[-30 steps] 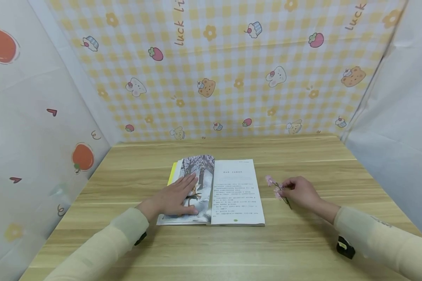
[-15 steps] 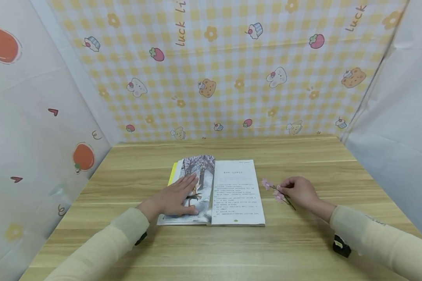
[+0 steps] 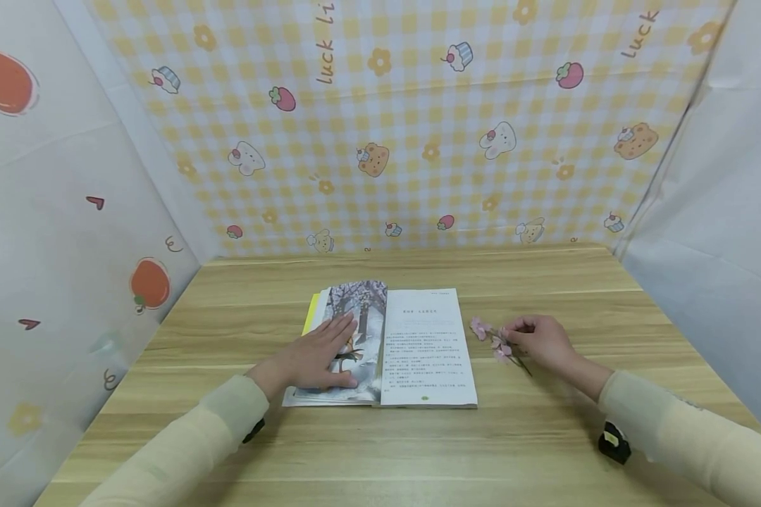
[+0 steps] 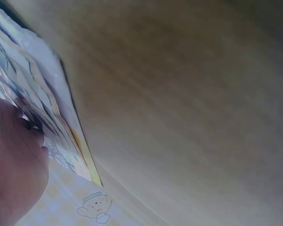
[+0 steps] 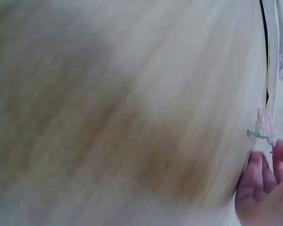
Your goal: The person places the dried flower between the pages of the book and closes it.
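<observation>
An open book lies on the wooden table, an illustrated page on its left and printed text on its right. Across the illustrated page my left hand rests flat, fingers extended. The left wrist view shows the left hand against the layered page edges. To the right of the book, my right hand pinches a sprig of pink flowers between thumb and fingers. Its blossoms point toward the book and its dark stem toward me. In the right wrist view, the right hand and sprig appear at the right edge.
The wooden table extends around the book on all sides. Behind it stands a yellow checked backdrop with cartoon prints. White cloth walls close in the sides.
My right hand has shifted the flower sprig slightly left, nearer the book's right edge, turning it a little. The left hand stays in place on the page.
</observation>
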The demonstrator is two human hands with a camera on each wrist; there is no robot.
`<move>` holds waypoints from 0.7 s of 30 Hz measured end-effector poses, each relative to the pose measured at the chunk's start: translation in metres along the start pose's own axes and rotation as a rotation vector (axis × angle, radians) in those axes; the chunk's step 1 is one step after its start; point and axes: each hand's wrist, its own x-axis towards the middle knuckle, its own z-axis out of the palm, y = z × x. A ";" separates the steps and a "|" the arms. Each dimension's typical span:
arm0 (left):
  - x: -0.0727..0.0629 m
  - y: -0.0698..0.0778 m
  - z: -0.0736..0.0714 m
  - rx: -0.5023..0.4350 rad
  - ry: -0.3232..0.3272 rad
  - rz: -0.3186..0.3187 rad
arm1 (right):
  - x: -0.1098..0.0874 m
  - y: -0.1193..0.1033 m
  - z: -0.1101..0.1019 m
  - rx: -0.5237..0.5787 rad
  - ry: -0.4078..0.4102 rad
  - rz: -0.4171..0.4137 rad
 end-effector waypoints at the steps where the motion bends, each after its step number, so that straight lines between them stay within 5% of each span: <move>1: 0.000 0.000 0.000 0.002 0.000 0.000 | 0.001 0.000 0.000 0.038 -0.010 0.014; 7: 0.000 -0.001 0.000 0.002 0.001 0.003 | 0.006 0.000 0.000 0.319 -0.074 0.096; 21: -0.001 -0.002 0.000 0.008 -0.010 -0.004 | 0.014 -0.014 -0.002 0.533 -0.098 0.246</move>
